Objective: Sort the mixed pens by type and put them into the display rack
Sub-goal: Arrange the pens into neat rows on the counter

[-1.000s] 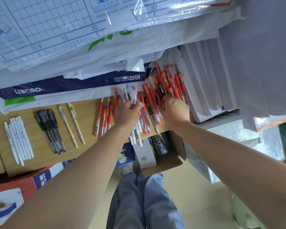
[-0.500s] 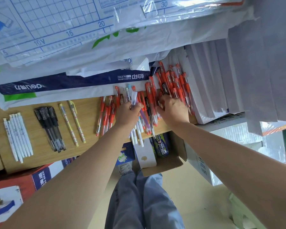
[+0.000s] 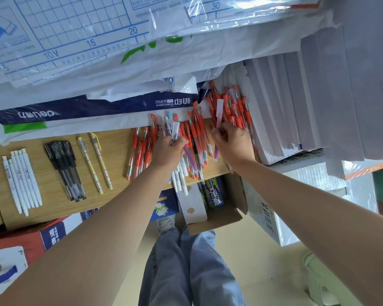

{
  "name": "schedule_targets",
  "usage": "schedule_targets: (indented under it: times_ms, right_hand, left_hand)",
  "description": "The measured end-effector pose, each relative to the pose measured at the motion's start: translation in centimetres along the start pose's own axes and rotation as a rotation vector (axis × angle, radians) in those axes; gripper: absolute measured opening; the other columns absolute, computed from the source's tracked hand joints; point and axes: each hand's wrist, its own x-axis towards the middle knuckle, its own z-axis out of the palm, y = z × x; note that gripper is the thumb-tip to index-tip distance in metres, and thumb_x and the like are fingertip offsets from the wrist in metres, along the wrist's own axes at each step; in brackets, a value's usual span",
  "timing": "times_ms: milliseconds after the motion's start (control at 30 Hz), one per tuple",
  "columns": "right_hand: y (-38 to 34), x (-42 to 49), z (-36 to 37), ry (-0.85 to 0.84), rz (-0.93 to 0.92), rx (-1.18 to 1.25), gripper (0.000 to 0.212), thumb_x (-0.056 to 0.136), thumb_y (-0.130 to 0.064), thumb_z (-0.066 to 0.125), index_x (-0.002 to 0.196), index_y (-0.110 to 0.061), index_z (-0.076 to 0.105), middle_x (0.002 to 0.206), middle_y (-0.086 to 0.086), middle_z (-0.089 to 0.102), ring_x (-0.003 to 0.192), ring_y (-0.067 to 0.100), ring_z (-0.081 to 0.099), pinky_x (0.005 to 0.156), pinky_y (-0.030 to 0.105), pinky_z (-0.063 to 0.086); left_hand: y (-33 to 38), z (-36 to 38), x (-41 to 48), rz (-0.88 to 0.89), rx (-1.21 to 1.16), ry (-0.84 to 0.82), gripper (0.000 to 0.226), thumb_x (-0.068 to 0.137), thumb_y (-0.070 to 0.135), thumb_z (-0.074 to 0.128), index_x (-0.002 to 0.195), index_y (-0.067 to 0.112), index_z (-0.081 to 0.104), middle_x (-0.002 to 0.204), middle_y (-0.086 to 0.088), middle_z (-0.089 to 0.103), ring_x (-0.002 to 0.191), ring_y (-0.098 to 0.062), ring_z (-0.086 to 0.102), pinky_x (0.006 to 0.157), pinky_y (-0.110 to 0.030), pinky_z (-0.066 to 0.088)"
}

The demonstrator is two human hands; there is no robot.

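A stack of white paper reams (image 3: 285, 102), flat and sharp-edged, stood at the right end of the wooden desk (image 3: 117, 164). A torn blue-and-white paper wrapper (image 3: 75, 111) lay along the desk's far side.

Between them spread the unsorted heap of red pens (image 3: 237, 107), clear barrels with red caps and grips, too many and too tangled to count.

Two hands worked at that heap. The left hand (image 3: 167, 151) curled round a lilac pen (image 3: 175, 131) with a clear cap, which stood up out of the fist at the heap's near edge. The right hand (image 3: 233, 144) pinched a pale pink pen (image 3: 219, 115) over the red pile, just beside the reams.

Well to the left lay sorted rows: six slim white pens (image 3: 22, 180), a tight bundle of black pens (image 3: 64, 168), count unclear, and two yellow striped pens (image 3: 97, 164).
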Motion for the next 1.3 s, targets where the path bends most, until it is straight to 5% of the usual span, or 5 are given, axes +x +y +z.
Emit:
schedule_targets:
  times_ms: [400,667,967,1133,1300]
  right_hand:
    - [-2.7,-2.1,-0.5,-0.576,0.034,0.205,0.044,0.085,-0.041,0.068,0.089,0.002,0.062,0.065,-0.007,0.066,0.048,-0.003,0.052,0.051,0.02,0.041]
    - [-6.3,-4.1,-0.3,-0.655,-0.037,0.063,0.033,0.094,-0.042,0.053,0.102,-0.012,0.065,0.084,0.001,0.064,0.067,0.013,0.054,0.057,0.023,0.039]
    - [-14.5,-8.2,2.6,-0.795,-0.059,0.14,0.026,0.1,-0.023,0.048,0.113,-0.007,0.064,0.075,-0.013,0.06,0.053,-0.011,0.053,0.056,0.008,0.039]
    - [-19.7,-11.5,6.7,-0.988,-0.165,-0.016,0.024,0.097,-0.036,0.05,0.107,-0.025,0.068,0.093,-0.007,0.072,0.106,0.013,0.061,0.107,0.042,0.034]
    - [-25.5,-15.5,12.4,-1.078,-0.074,0.117,0.037,0.102,-0.034,0.04,0.116,-0.011,0.066,0.091,0.008,0.074,0.102,0.016,0.065,0.1,0.03,0.039]
  left_hand:
    - [0.7,-0.1,-2.2,-0.003,-0.121,0.007,0.022,0.098,0.018,0.051,0.08,0.007,0.056,0.062,-0.002,0.048,0.044,-0.008,0.042,0.041,-0.017,0.033]
    - [-0.4,-3.7,-5.0,0.001,-0.328,-0.003,0.024,0.1,0.024,0.05,0.084,0.006,0.054,0.066,-0.003,0.052,0.048,-0.011,0.047,0.046,-0.023,0.039]
    - [-3.2,-13.1,-9.9,-0.033,-0.502,0.091,0.022,0.1,0.022,0.048,0.097,0.006,0.064,0.067,-0.001,0.051,0.052,-0.013,0.048,0.051,-0.027,0.04]
    - [-6.8,-20.2,-12.1,0.101,-0.396,0.187,0.026,0.096,0.03,0.054,0.08,0.009,0.058,0.058,0.001,0.045,0.047,-0.01,0.04,0.043,-0.021,0.03]
    - [-11.3,-27.4,-14.2,0.132,-0.362,0.14,0.028,0.094,0.019,0.056,0.067,0.013,0.053,0.055,-0.003,0.045,0.044,-0.011,0.036,0.044,-0.019,0.028]
